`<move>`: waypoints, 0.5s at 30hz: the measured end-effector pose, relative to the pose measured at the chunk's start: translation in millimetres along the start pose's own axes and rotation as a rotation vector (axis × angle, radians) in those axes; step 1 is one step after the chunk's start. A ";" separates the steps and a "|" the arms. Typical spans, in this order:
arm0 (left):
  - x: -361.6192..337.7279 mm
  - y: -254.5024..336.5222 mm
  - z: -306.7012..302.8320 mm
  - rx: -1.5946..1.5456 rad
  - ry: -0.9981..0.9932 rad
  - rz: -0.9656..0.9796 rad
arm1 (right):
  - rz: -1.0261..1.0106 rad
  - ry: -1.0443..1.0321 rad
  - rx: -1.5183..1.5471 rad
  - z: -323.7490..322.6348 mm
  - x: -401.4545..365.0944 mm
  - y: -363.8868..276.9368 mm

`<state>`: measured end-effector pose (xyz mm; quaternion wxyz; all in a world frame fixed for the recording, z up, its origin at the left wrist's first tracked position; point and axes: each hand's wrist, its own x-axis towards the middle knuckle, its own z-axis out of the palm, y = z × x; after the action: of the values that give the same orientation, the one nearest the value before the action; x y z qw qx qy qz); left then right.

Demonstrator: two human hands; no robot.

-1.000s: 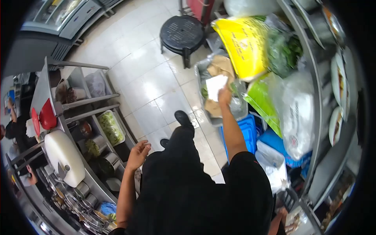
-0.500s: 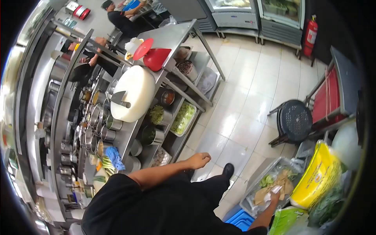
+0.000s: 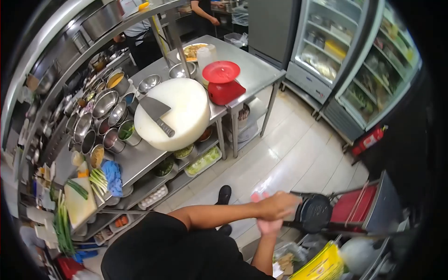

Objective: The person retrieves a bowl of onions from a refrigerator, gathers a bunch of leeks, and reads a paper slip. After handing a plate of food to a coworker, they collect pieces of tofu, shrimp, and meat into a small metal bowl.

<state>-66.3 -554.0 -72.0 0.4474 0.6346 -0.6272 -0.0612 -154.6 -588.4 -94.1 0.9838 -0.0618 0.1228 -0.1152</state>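
My left hand (image 3: 278,205) and my right hand (image 3: 269,227) meet in front of me above the floor, the left lying over the right. Both are smeared by motion, and the left covers part of the right. Pink fingertips show just behind the left wrist. Whether anything lies between the palms cannot be made out. Below the hands is the plastic-lined bin with brown paper (image 3: 285,262) and a piece of white paper (image 3: 277,269) in it. A yellow printed bag (image 3: 322,265) leans beside it.
On the steel table to the left are a round white chopping block (image 3: 191,105) with a cleaver (image 3: 156,112), a red scale (image 3: 224,91), several metal bowls (image 3: 105,103) and a blue cloth (image 3: 112,178). Black stools (image 3: 315,212) stand ahead. Other people work behind the shelves.
My right hand has left the bin and come up to meet my left; the white paper it touched lies in the bin. My left hand moved right. The view has turned.
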 end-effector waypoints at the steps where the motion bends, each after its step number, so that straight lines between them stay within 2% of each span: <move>1: 4.5 -9.2 -16.3 0.000 0.030 0.006 | -0.121 0.069 -0.094 24.8 27.3 -2.2; 3: -2.8 -23.4 -52.4 0.213 0.070 -0.028 | -0.119 0.237 -0.630 26.7 103.7 -28.4; 4: -9.8 -30.2 -75.7 0.202 0.097 -0.023 | -0.109 0.292 -0.978 15.3 147.5 -53.0; 5: -20.0 -38.6 -106.1 0.118 0.037 -0.063 | -0.104 0.336 -1.324 17.8 189.1 -70.9; 6: -27.4 -48.2 -134.9 0.039 -0.024 -0.104 | -0.172 0.233 -1.335 53.7 215.5 -69.5; 7: -32.1 -54.1 -157.0 0.033 -0.001 -0.104 | -0.225 0.137 -1.340 89.2 239.4 -64.4; 8: -36.8 -57.1 -178.0 -0.035 0.010 -0.169 | -0.715 -0.170 -1.746 103.3 279.7 -58.5; 9: -40.0 -60.3 -198.3 -0.096 0.021 -0.238 | -0.727 -0.115 -1.920 115.0 316.1 -57.9; 12: -41.4 -67.0 -250.8 0.053 0.139 -0.370 | -0.372 -0.145 -1.596 155.5 432.7 -51.3; 13: -43.0 -71.0 -262.3 0.136 0.268 -0.342 | -0.281 -0.140 -1.536 174.2 458.3 -42.2; 15: -47.6 -74.4 -286.8 0.256 0.455 -0.351 | -0.212 -0.162 -1.634 202.4 507.6 -21.7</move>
<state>162.3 -386.6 26.8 0.4752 0.7818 -0.3945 0.0855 371.4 -713.2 -11.5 0.6186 -0.7767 0.0901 -0.0772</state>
